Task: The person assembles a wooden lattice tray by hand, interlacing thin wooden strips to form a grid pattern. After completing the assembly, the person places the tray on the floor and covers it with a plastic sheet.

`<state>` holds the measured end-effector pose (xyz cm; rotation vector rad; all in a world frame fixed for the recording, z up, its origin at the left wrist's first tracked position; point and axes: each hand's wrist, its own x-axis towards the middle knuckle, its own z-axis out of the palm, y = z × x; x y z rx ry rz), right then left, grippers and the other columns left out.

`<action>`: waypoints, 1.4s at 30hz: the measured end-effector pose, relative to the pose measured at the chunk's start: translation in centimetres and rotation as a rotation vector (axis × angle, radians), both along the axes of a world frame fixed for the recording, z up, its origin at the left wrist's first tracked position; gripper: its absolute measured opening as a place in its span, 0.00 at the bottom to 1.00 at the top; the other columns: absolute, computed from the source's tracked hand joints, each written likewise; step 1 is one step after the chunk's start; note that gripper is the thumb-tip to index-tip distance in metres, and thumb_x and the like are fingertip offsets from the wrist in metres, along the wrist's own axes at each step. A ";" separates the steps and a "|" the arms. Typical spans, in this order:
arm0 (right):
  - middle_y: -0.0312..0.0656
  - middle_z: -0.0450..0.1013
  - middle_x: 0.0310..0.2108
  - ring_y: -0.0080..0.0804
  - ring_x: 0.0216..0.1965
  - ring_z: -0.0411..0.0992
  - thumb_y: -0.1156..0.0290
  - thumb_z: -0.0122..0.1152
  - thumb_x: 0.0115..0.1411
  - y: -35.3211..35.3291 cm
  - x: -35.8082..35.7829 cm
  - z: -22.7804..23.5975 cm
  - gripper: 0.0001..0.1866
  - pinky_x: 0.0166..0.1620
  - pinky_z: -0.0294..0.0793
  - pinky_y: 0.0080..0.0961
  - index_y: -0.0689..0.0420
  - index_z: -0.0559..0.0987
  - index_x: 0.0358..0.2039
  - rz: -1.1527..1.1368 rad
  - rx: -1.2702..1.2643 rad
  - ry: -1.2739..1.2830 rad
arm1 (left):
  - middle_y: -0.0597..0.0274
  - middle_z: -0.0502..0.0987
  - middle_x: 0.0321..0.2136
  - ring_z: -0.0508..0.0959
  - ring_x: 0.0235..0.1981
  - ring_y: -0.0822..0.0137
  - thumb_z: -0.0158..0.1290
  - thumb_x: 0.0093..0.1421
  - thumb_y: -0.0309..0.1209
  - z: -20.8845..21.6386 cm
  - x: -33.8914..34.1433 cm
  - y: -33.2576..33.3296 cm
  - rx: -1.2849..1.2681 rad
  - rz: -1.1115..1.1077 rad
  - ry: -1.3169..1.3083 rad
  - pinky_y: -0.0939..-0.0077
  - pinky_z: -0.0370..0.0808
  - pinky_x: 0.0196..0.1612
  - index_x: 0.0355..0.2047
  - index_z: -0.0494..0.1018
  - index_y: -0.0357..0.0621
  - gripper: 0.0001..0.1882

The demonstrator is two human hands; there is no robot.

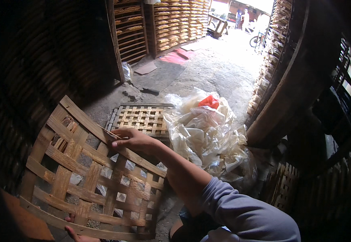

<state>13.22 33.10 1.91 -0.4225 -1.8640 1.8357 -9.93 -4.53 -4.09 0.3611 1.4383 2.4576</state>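
Note:
I hold a square woven bamboo tray [91, 177] tilted up in front of me; the concrete floor shows through its open lattice. My right hand [132, 139] reaches across from a grey sleeve and grips the tray's upper edge strip, fingers curled over it. My left hand [75, 234] is mostly hidden below the tray. Only a few fingertips show, clasping the tray's lower edge strip.
A low stack of similar woven trays [141, 118] lies on the floor just beyond. Beside it on the right is a heap of clear plastic sheets [204, 135] with a red piece [209, 101]. Racks of stacked trays [177, 22] line the back, and a slanted wooden beam [288, 88] stands at right.

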 end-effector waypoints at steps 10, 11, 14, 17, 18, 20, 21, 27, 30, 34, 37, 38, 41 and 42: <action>0.39 0.78 0.37 0.21 0.37 0.74 0.61 0.70 0.59 -0.2 0.5 0.5 0.24 0.41 0.73 0.20 0.63 0.76 0.50 -0.049 -0.151 0.043 | 0.53 0.56 0.66 0.64 0.63 0.54 0.46 0.63 0.62 1.7 2.1 1.8 -0.175 0.144 -0.035 0.52 0.68 0.59 0.70 0.48 0.46 0.46; 0.40 0.78 0.38 0.22 0.38 0.74 0.62 0.70 0.59 0.1 0.4 0.2 0.23 0.41 0.73 0.22 0.64 0.77 0.50 -0.056 -0.141 0.072 | 0.54 0.56 0.67 0.64 0.63 0.54 0.46 0.62 0.63 1.8 2.3 1.9 -0.201 0.162 -0.029 0.52 0.68 0.58 0.70 0.47 0.47 0.47; 0.42 0.79 0.38 0.23 0.38 0.75 0.65 0.70 0.59 -0.3 0.4 0.2 0.22 0.42 0.74 0.23 0.63 0.78 0.49 -0.093 -0.131 0.127 | 0.54 0.53 0.68 0.63 0.64 0.54 0.46 0.61 0.65 2.2 3.0 2.1 -0.293 0.224 -0.011 0.53 0.70 0.57 0.72 0.44 0.49 0.49; 0.43 0.79 0.39 0.25 0.39 0.76 0.65 0.69 0.58 -1.0 0.6 0.9 0.22 0.44 0.74 0.24 0.64 0.78 0.49 -0.183 -0.043 0.115 | 0.55 0.50 0.70 0.62 0.64 0.54 0.46 0.60 0.68 3.1 4.5 3.1 -0.325 0.220 -0.065 0.53 0.71 0.56 0.73 0.41 0.51 0.52; 0.44 0.79 0.40 0.26 0.40 0.76 0.65 0.69 0.58 -0.9 0.8 1.1 0.22 0.45 0.75 0.25 0.64 0.78 0.49 -0.225 0.001 0.102 | 0.56 0.47 0.71 0.61 0.65 0.55 0.46 0.59 0.70 3.7 5.2 3.8 -0.264 0.117 -0.131 0.54 0.73 0.53 0.74 0.37 0.54 0.55; 0.39 0.78 0.37 0.21 0.39 0.74 0.65 0.69 0.59 -0.5 1.4 0.7 0.21 0.43 0.74 0.23 0.64 0.78 0.48 -0.325 0.099 0.136 | 0.57 0.54 0.68 0.65 0.58 0.58 0.44 0.59 0.72 3.1 5.3 5.1 -0.263 0.071 -0.158 0.62 0.74 0.42 0.73 0.41 0.56 0.53; 0.36 0.78 0.35 0.19 0.38 0.73 0.65 0.69 0.59 -0.7 1.0 0.6 0.20 0.43 0.73 0.21 0.64 0.78 0.47 -0.360 0.144 0.158 | 0.57 0.56 0.66 0.66 0.56 0.59 0.44 0.59 0.72 2.9 4.9 4.6 -0.258 0.052 -0.161 0.63 0.73 0.40 0.72 0.43 0.56 0.51; 0.37 0.78 0.36 0.19 0.39 0.72 0.65 0.68 0.60 -0.8 -0.1 0.4 0.20 0.45 0.73 0.23 0.63 0.78 0.48 -0.442 0.287 -0.002 | 0.62 0.64 0.57 0.67 0.46 0.67 0.47 0.60 0.69 2.3 4.7 3.2 -0.323 0.047 -0.092 0.70 0.68 0.35 0.67 0.52 0.56 0.45; 0.38 0.78 0.37 0.20 0.40 0.73 0.66 0.67 0.60 -0.3 0.6 0.1 0.20 0.45 0.74 0.24 0.64 0.78 0.49 -0.460 0.238 0.044 | 0.63 0.67 0.52 0.68 0.44 0.69 0.49 0.61 0.66 3.7 6.9 5.3 -0.340 0.073 -0.127 0.73 0.67 0.33 0.63 0.56 0.55 0.40; 0.39 0.79 0.38 0.21 0.41 0.74 0.67 0.67 0.60 -0.6 0.0 0.3 0.20 0.45 0.74 0.24 0.64 0.77 0.50 -0.467 0.256 -0.010 | 0.64 0.68 0.45 0.70 0.39 0.70 0.51 0.63 0.61 5.0 8.2 5.1 -0.248 0.027 -0.127 0.76 0.66 0.29 0.54 0.62 0.55 0.30; 0.40 0.79 0.39 0.22 0.42 0.75 0.67 0.67 0.61 0.0 -0.3 -0.7 0.21 0.46 0.75 0.24 0.64 0.76 0.51 -0.492 0.292 0.020 | 0.66 0.68 0.41 0.70 0.35 0.69 0.50 0.65 0.59 3.9 6.7 4.2 -0.196 -0.138 -0.119 0.75 0.66 0.26 0.47 0.64 0.55 0.24; 0.41 0.79 0.39 0.22 0.42 0.75 0.67 0.67 0.61 0.3 -0.4 -1.2 0.21 0.46 0.75 0.24 0.64 0.76 0.51 -0.494 0.290 0.055 | 0.66 0.68 0.40 0.69 0.34 0.69 0.49 0.66 0.59 3.3 6.4 4.0 -0.182 -0.157 -0.114 0.75 0.66 0.26 0.45 0.64 0.55 0.23; 0.42 0.79 0.39 0.23 0.42 0.75 0.67 0.67 0.61 0.9 -0.4 -1.9 0.22 0.46 0.75 0.24 0.64 0.76 0.53 -0.528 0.321 0.057 | 0.68 0.67 0.38 0.69 0.33 0.69 0.48 0.66 0.59 3.9 7.7 4.6 -0.120 -0.172 -0.119 0.74 0.66 0.24 0.38 0.63 0.55 0.21; 0.42 0.79 0.40 0.23 0.43 0.75 0.67 0.67 0.60 0.7 -0.5 -1.9 0.23 0.47 0.75 0.24 0.64 0.75 0.53 -0.543 0.338 0.040 | 0.68 0.67 0.37 0.69 0.32 0.69 0.47 0.67 0.59 4.1 8.2 4.8 -0.087 -0.147 -0.132 0.74 0.66 0.24 0.37 0.63 0.55 0.21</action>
